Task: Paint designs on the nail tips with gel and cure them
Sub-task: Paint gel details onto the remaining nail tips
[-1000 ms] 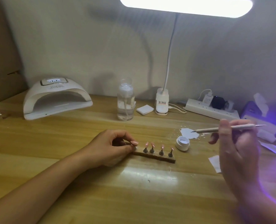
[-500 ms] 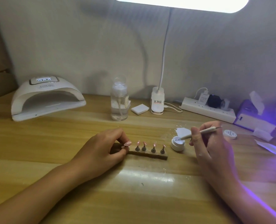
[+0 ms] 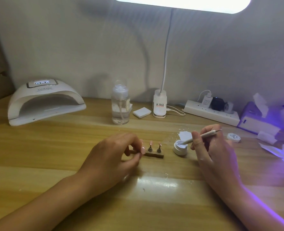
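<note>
Tool tip in gel.
The right hand [image 3: 211, 152] pinches a thin white pen-shaped tool [image 3: 202, 135], tip in the round white gel jar [image 3: 179, 149]; the left hand [image 3: 114, 155] grips the dark strip [image 3: 154, 155] of pink nail tips [image 3: 151, 142].

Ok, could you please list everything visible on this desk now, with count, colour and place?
nail lamp: one, white, back left
pump bottle: one, clear, back centre
pad: one, white, beside the bottle
desk lamp: one, white, base at the back, head overhead
power strip: one, white, back right
tissue box: one, purple-white, far right
lid: one, white, left of the tissue box
tip holder: one, brown, centre
nail tips: two visible, pink, standing on the tip holder
gel pot: one, white, open, right of the tip holder
gel pen: one, white, tip in the gel pot
left hand: grips the tip holder's left end
right hand: holds the gel pen
</note>
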Available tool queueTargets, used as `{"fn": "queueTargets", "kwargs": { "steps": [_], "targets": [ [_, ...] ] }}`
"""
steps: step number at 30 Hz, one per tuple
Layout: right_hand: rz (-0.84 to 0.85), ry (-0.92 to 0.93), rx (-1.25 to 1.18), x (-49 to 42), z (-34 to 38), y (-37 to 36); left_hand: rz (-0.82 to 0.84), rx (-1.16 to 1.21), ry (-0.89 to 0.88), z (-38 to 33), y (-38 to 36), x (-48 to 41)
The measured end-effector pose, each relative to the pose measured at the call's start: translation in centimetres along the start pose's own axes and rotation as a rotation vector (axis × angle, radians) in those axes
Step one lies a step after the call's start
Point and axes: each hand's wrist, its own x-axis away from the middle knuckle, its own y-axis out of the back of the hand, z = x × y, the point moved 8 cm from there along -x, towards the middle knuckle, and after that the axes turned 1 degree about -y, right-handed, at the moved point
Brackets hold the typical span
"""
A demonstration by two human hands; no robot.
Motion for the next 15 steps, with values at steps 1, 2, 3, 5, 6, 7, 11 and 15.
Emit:
{"fn": "queueTargets", "kwargs": {
  "steps": [1, 2, 3, 5, 6, 7, 11, 15],
  "targets": [
    [-0.021, 0.0, -0.018, 0.1, 0.0, 0.2, 0.013, 0.072, 0.005, -0.2, -0.5, 0.0],
    [-0.052, 0.005, -0.041, 0.1, 0.0, 0.6, 0.024, 0.134, 0.012, -0.2, -0.9, 0.0],
    [-0.086, 0.014, -0.064, 0.2, 0.1, 0.9, 0.042, 0.185, 0.021, -0.2, -1.3, 0.1],
    [-0.127, 0.046, -0.099, 0.4, 0.7, 1.5, 0.099, 0.245, 0.042, -0.1, -2.2, 0.2],
    [-0.123, 0.052, -0.115, 0.5, 1.0, 1.5, 0.128, 0.253, 0.047, 0.0, -2.5, 0.4],
    [-0.109, 0.05, -0.139, 0.6, 1.2, 1.4, 0.151, 0.255, 0.046, 0.1, -2.8, 0.5],
    [-0.069, -0.011, -0.315, 0.7, 2.0, 1.1, 0.188, 0.26, 0.057, 0.1, -3.3, 0.4],
    [0.027, -0.344, -0.751, 2.0, 0.6, -1.8, 0.198, 0.272, 0.077, 0.1, -3.2, 0.0]
  ]
}}
